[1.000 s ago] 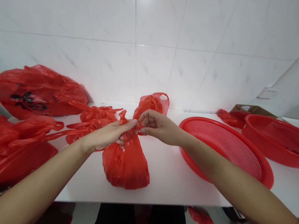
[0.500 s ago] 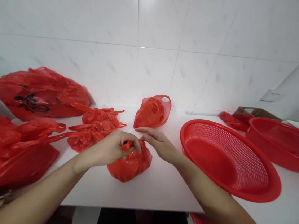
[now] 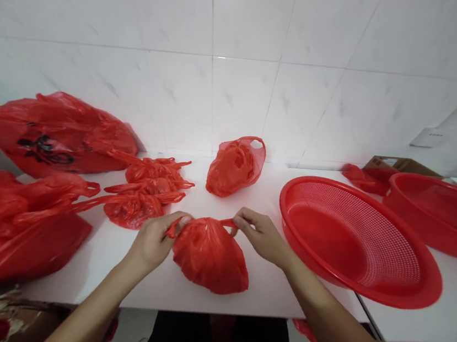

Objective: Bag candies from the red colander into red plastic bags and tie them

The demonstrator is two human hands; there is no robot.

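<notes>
A filled red plastic bag (image 3: pixel 211 258) rests on the white table near its front edge, its top gathered and its handles drawn out to both sides. My left hand (image 3: pixel 157 240) is closed around the handle on the left. With thumb and fingers pinched, my right hand (image 3: pixel 256 232) grips the other handle. What the bag contains is hidden. Behind it, close to the wall, stands another red plastic bag (image 3: pixel 235 169) with an open handle loop. Several small tied red bags (image 3: pixel 134 209) lie just left of my left hand.
Two large red bags, one with a black print (image 3: pixel 57 141) and one nearer (image 3: pixel 15 239), fill the left side. To the right are a red perforated basket (image 3: pixel 324 238), a red basin (image 3: pixel 410 215) and a cardboard box (image 3: pixel 408 165). A tiled wall (image 3: pixel 238 94) bounds the back.
My hands have moved apart, from close together above the bag to its two sides. The right hand, empty before, now holds a handle. The bag's handles are now stretched sideways.
</notes>
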